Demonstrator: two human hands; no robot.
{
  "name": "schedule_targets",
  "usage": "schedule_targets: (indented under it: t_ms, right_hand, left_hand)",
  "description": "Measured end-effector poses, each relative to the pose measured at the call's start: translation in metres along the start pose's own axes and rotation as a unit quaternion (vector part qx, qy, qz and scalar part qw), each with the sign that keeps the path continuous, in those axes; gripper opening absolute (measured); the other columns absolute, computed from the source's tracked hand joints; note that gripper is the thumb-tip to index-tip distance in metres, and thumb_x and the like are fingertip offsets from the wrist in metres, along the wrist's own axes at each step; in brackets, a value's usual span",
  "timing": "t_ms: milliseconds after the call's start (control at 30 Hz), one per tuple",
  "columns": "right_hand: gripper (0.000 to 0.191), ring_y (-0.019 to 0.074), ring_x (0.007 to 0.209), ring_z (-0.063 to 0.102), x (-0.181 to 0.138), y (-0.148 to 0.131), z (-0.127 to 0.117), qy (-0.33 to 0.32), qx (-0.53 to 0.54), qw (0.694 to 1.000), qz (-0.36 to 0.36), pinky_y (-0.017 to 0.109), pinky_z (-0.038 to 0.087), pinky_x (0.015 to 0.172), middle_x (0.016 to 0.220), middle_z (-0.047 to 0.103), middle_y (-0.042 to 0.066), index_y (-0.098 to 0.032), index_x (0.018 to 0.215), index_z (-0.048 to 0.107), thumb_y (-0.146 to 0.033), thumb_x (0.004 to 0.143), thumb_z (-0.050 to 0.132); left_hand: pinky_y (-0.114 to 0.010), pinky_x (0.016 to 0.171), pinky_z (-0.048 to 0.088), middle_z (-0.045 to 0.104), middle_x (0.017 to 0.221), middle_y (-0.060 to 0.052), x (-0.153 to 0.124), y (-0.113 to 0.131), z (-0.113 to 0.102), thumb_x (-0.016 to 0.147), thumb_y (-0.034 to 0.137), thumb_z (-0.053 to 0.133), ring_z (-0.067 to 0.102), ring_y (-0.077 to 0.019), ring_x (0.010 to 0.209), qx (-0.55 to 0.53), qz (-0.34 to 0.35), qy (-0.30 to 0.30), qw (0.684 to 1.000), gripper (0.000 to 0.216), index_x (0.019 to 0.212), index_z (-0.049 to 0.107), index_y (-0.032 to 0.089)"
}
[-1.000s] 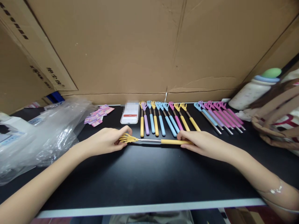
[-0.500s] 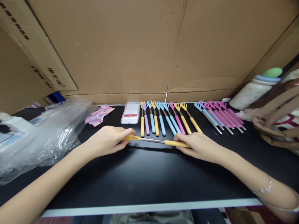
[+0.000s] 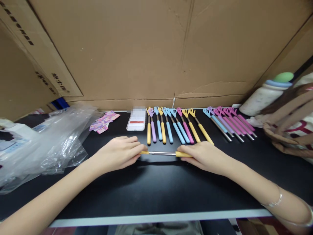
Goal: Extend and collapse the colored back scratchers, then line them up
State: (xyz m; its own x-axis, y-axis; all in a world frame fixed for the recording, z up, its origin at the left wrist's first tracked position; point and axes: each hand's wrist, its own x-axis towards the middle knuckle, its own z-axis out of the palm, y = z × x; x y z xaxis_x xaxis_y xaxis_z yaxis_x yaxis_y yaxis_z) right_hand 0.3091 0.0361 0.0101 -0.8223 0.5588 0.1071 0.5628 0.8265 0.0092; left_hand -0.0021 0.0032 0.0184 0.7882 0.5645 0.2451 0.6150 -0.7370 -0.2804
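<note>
A yellow back scratcher (image 3: pixel 162 153) with a bare metal shaft lies level between my hands, just above the black tabletop. My left hand (image 3: pixel 121 151) is closed around its claw end, hiding most of the claw. On the yellow grip, my right hand (image 3: pixel 204 156) is closed, covering the far end of the handle. Behind them lies a row of back scratchers (image 3: pixel 168 132) in yellow, purple, blue and pink, claws pointing away from me. The nearest one to my right hand is a yellow back scratcher (image 3: pixel 205 133).
A second group of back scratchers (image 3: pixel 230 125) lies to the right, near a white bottle (image 3: pixel 262 98) and a brown bag (image 3: pixel 281 137). A phone (image 3: pixel 136 122), pink cards (image 3: pixel 105 121) and clear plastic bags (image 3: pixel 56 140) are at left. Cardboard (image 3: pixel 127 49) rises behind.
My left hand has shifted slightly right and closed further over the claw. My right hand has slid inward along the yellow grip, so less of the grip shows.
</note>
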Motion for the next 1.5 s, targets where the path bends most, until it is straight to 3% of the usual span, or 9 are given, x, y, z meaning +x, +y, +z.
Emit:
schedule_targets:
  t_ms: [233, 533, 733, 967, 1233, 1500]
  right_hand:
    - [0.025, 0.0130, 0.052, 0.058, -0.002, -0.005, 0.004, 0.005, -0.039, 0.999, -0.018, 0.024, 0.029, 0.051, 0.065, 0.065, -0.002, -0.022, 0.096, 0.058, -0.038, 0.096, 0.039]
    - [0.019, 0.0095, 0.046, 0.054, 0.008, -0.020, 0.004, 0.053, -0.106, 0.992, -0.045, 0.027, 0.023, 0.048, 0.076, 0.070, -0.001, -0.022, 0.104, 0.056, -0.030, 0.095, 0.041]
    - [0.017, 0.0101, 0.042, 0.050, 0.017, -0.030, 0.011, 0.065, -0.145, 0.986, -0.048, 0.029, 0.015, 0.048, 0.060, 0.063, -0.003, -0.020, 0.085, 0.055, -0.031, 0.093, 0.046]
    - [0.020, 0.0115, 0.043, 0.050, 0.030, -0.029, 0.012, 0.072, -0.173, 0.981, -0.048, 0.030, 0.014, 0.052, 0.057, 0.062, -0.001, -0.019, 0.080, 0.054, -0.036, 0.092, 0.049]
    - [0.021, 0.0111, 0.045, 0.048, 0.031, -0.029, 0.025, 0.119, -0.175, 0.976, -0.050, 0.031, 0.014, 0.053, 0.058, 0.060, -0.001, -0.018, 0.075, 0.052, -0.027, 0.092, 0.044]
    - [0.019, 0.0095, 0.044, 0.046, 0.029, -0.032, 0.021, 0.101, -0.138, 0.984, -0.043, 0.030, 0.015, 0.052, 0.057, 0.060, -0.001, -0.018, 0.075, 0.051, -0.025, 0.091, 0.042]
  left_hand:
    - [-0.026, 0.053, 0.033, 0.059, 0.068, 0.001, 0.001, 0.009, 0.005, 0.095, 0.028, 0.039, 0.054, -0.0139, 0.058, 0.006, 0.000, 0.026, 1.000, 0.017, 0.095, 0.056, 0.022]
    - [-0.027, 0.052, 0.031, 0.052, 0.058, 0.001, 0.002, 0.011, 0.002, 0.097, 0.034, 0.034, 0.051, -0.0139, 0.054, 0.063, -0.014, 0.078, 0.995, 0.031, 0.076, 0.052, 0.021]
    - [-0.028, 0.052, 0.030, 0.053, 0.058, 0.002, 0.002, 0.014, 0.004, 0.094, 0.037, 0.041, 0.049, -0.0140, 0.054, 0.047, -0.020, 0.086, 0.995, 0.028, 0.073, 0.051, 0.021]
    - [-0.028, 0.053, 0.031, 0.054, 0.059, 0.002, 0.003, 0.011, 0.009, 0.094, 0.033, 0.040, 0.049, -0.0140, 0.055, 0.049, -0.013, 0.081, 0.995, 0.025, 0.077, 0.054, 0.022]
    - [-0.028, 0.057, 0.031, 0.054, 0.061, 0.002, 0.004, 0.012, 0.009, 0.094, 0.031, 0.043, 0.050, -0.0143, 0.061, 0.059, -0.024, 0.101, 0.993, 0.023, 0.076, 0.054, 0.021]
    - [-0.027, 0.056, 0.031, 0.054, 0.061, 0.002, 0.005, 0.012, 0.009, 0.094, 0.032, 0.044, 0.050, -0.0133, 0.063, 0.032, -0.029, 0.102, 0.994, 0.024, 0.077, 0.056, 0.021]
